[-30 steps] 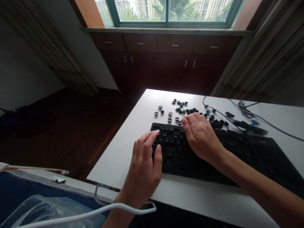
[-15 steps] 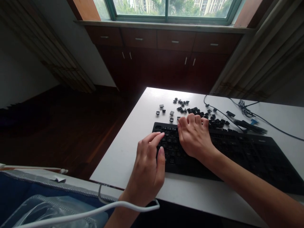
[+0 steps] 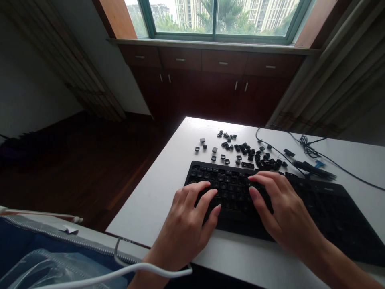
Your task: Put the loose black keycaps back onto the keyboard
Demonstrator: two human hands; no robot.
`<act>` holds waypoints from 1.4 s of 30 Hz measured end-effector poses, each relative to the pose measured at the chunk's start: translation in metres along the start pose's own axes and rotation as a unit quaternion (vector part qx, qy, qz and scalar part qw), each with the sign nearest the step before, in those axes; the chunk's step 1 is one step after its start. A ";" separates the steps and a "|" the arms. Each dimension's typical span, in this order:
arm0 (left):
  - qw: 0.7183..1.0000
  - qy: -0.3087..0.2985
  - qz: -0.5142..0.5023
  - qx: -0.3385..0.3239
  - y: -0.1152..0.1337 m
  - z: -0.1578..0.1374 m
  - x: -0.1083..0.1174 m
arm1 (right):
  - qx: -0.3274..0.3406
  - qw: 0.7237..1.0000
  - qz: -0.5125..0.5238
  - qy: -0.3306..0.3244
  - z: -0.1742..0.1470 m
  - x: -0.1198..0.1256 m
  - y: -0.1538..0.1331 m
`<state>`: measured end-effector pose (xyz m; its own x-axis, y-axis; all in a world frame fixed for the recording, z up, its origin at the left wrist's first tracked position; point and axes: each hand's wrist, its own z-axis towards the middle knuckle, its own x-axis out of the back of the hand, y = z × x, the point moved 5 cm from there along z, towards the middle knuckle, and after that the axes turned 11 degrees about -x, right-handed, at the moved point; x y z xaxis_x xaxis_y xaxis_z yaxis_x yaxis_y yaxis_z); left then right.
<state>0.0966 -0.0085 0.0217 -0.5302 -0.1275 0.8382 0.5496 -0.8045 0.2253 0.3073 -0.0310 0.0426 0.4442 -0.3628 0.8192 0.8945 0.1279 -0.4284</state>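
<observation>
A black keyboard [image 3: 231, 187] with many of its keycaps off lies along the front of the white table [image 3: 156, 192]. My left hand [image 3: 189, 220] rests over its left end, fingers apart and nothing seen in them. Above the middle of the keyboard is my right hand [image 3: 288, 212], thumb and forefinger spread with no object visible between them. Its palm hides part of the keys below. Behind the keyboard, loose black keycaps [image 3: 267, 162] lie in a heap, with several single keycaps [image 3: 214, 149] scattered to the left. A longer key [image 3: 248, 165] sits by the back edge.
A dark, slim bundle [image 3: 314, 169] and a small blue item [image 3: 319, 163] lie at the back right, beside a black cable [image 3: 345, 159]. A white cord [image 3: 144, 266] crosses near my left wrist. Clear plastic [image 3: 54, 267] lies on blue fabric at lower left.
My right hand has moved right and toward me, from closed at the keyboard's back edge to spread over its middle. My left fingers have spread a little. The view has tilted up slightly.
</observation>
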 end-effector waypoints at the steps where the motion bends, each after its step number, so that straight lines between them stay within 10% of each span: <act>1: 1.000 -0.001 0.004 -0.002 0.001 0.000 0.000 | 0.018 1.000 -0.007 0.006 -0.009 -0.002 -0.002; 42: 1.000 0.017 0.022 -0.002 0.002 0.003 0.001 | 0.050 0.998 0.024 -0.016 -0.034 -0.012 -0.005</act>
<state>0.0988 -0.0087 0.0242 -0.5277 -0.1830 0.8295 0.5700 -0.8003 0.1861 0.2961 -0.0591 0.0220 0.4863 -0.3243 0.8114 0.8722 0.2365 -0.4282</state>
